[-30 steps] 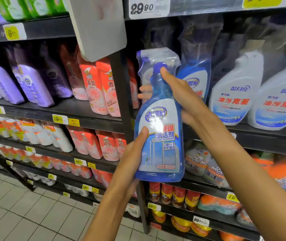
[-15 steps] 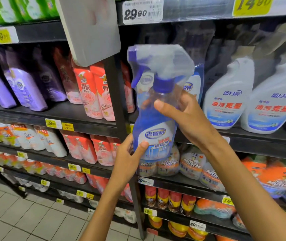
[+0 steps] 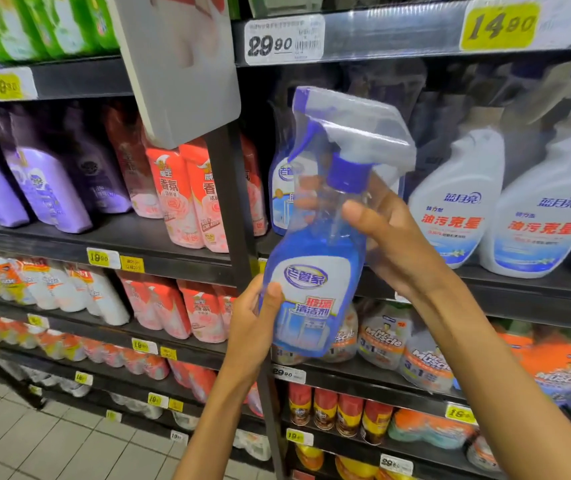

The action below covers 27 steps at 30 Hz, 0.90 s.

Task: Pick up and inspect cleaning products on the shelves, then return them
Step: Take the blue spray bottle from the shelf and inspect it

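Bright, even store light falls from above; the shelf backs sit in deep shadow. Glare streaks the price tag [image 3: 284, 39] strip and the spray bottle [image 3: 315, 258] wrap. Edges bow and blur softly.

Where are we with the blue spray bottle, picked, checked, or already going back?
Picked: the blue glass-cleaner spray bottle in clear plastic wrap is off the shelf. Inspection in hand: left hand grips its lower body, right hand its neck, label facing the camera. Left: returning it to the dark metal shelf.
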Tool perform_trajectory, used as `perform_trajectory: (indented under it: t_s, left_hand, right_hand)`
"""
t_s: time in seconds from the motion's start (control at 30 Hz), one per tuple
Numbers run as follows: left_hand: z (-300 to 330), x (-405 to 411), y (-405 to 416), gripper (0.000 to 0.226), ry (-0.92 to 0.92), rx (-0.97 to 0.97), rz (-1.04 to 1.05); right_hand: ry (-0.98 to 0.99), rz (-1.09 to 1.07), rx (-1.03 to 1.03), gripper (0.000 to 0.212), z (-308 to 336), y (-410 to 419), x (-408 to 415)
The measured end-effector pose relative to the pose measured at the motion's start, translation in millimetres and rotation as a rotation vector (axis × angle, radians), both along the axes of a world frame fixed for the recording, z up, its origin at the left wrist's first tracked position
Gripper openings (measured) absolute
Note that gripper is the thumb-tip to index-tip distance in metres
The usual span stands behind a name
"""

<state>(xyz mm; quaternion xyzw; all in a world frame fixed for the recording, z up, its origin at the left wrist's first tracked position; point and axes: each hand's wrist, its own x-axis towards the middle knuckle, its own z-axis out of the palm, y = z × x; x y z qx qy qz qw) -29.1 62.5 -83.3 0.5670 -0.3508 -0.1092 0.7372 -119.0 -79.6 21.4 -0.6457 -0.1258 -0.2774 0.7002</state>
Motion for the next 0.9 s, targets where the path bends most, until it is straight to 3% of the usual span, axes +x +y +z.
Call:
perform_trajectory:
  t_s: [0.07, 0.13, 0.2, 0.3, 0.4, 0.47, 0.53, 0.6, 0.73, 0.9]
  left_hand:
    - [1.1, -4.5, -3.1, 0.047, 0.072, 0.052, -0.013]
    - [2.1, -9.7, -6.5, 0.043, 0.138, 0.135, -0.085]
    - [2.6, -14.5, -9.2, 0.043, 0.153, 0.202, -0.155]
    - [8.8, -18.8, -7.0, 0.042, 0.063, 0.172, -0.142]
    - [6.3, -24.8, -4.9, 0.085, -0.123, 0.24, -0.195]
    - [3.7, -30.9, -7.1, 0.097, -0.213, 0.28, -0.184]
    - [3.0, -32.4, -8.4, 0.087, -0.209, 0.232, -0.14]
    - [4.0, -29.6, -3.6, 0.075, -0.079, 0.17, -0.169]
    - [7.4, -22.0, 12.5, 0.051, 0.116, 0.105, -0.399]
    - [9.5, -19.1, 19.3, 0.046, 0.116, 0.126, -0.566]
  right_hand:
    - [0.028, 0.149, 0.082, 0.064, 4.2, 1.4, 7.5]
    - [0.052, 0.201, 0.135, 0.048, 5.3, 4.0, 14.1]
    - [0.058, 0.145, 0.261, 0.028, 5.8, 5.3, 18.8]
    - [0.081, -0.072, 0.284, 0.03, 4.7, 7.7, 21.7]
    - [0.142, -0.306, 0.251, 0.041, 0.3, 12.0, 27.4]
    - [0.167, -0.36, 0.272, 0.048, 1.0, 17.7, 27.6]
    - [0.189, -0.364, 0.224, 0.057, 1.5, 17.4, 25.0]
    - [0.176, -0.26, 0.198, 0.065, 3.1, 11.7, 19.5]
    - [0.153, -0.121, 0.196, 0.077, 7.2, 0.9, 10.4]
    - [0.206, 0.036, 0.094, 0.051, -1.1, 8.8, 9.4]
